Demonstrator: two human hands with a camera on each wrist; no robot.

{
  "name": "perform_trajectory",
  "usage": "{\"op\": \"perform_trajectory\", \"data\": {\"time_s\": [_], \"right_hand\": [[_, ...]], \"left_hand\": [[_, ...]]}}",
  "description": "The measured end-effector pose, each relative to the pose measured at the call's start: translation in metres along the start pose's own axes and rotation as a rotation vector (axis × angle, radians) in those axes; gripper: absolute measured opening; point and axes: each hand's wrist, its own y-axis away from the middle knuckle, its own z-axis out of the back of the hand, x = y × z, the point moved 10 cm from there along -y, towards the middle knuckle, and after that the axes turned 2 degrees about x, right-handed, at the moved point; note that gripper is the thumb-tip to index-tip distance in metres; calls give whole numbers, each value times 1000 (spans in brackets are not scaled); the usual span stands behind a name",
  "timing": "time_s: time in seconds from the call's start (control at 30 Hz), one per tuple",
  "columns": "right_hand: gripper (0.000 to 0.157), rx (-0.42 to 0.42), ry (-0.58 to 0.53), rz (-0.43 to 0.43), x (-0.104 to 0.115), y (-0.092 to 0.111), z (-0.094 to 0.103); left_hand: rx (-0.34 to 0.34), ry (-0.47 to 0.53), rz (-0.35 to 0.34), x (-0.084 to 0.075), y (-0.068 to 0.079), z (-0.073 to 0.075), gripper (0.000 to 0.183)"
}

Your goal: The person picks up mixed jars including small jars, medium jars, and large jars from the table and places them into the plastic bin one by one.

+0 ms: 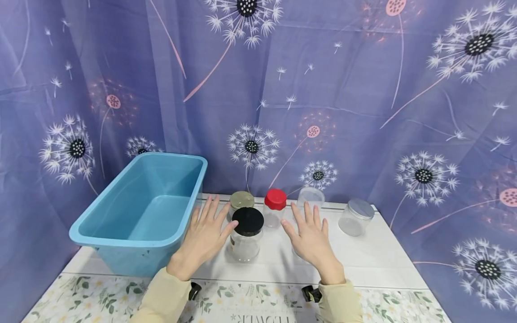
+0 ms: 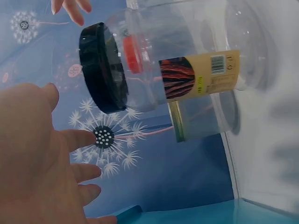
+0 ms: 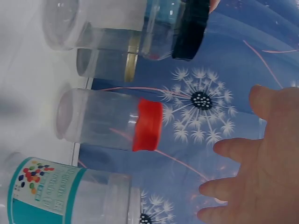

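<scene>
My left hand (image 1: 203, 237) is held with spread fingers between the blue basin and a clear jar with a black lid (image 1: 248, 221). In the left wrist view that jar bears a tan label (image 2: 201, 76), and the fingers are apart from it. My right hand (image 1: 311, 237), fingers likewise spread, hangs in front of a jar with a translucent lid (image 1: 311, 195), partly covering it. A teal label (image 3: 44, 196) on this jar shows in the right wrist view. Behind the black-lidded jar stand a gold-lidded jar (image 1: 242, 200) and a red-lidded jar (image 1: 275, 200). Neither hand holds anything.
The blue basin (image 1: 133, 243) occupies the left of the white table (image 1: 387, 255). Farther right stands a jar with a silver lid (image 1: 361, 209). A floral cloth (image 1: 242, 296) covers the front edge, and a purple dandelion curtain (image 1: 343, 89) hangs behind.
</scene>
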Motion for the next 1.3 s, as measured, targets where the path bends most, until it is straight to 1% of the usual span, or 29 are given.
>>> {"op": "perform_trajectory", "data": {"time_s": [0.17, 0.4, 0.57, 0.83, 0.97, 1.07, 1.17, 1.3], "right_hand": [[74, -29, -5, 23, 3, 3, 8], [71, -37, -29, 41, 3, 11, 17], [70, -51, -32, 55, 6, 15, 26], [69, -44, -17, 50, -1, 21, 30], [68, -54, -24, 54, -7, 22, 33], [67, -66, -28, 56, -13, 23, 34], [66, -72, -35, 54, -19, 24, 34], [64, -92, -56, 60, -26, 26, 31]], "left_hand": [[9, -7, -8, -4, 0, 5, 68], [23, -6, -39, -16, 3, 14, 69], [17, -28, -71, -25, 3, 23, 71], [52, -10, -104, -31, 7, 40, 70], [55, -12, -117, -29, 10, 48, 70], [54, -24, -119, -25, 13, 54, 68], [52, -25, -112, -18, 17, 58, 66], [48, 8, -86, -6, 23, 64, 63]]}}
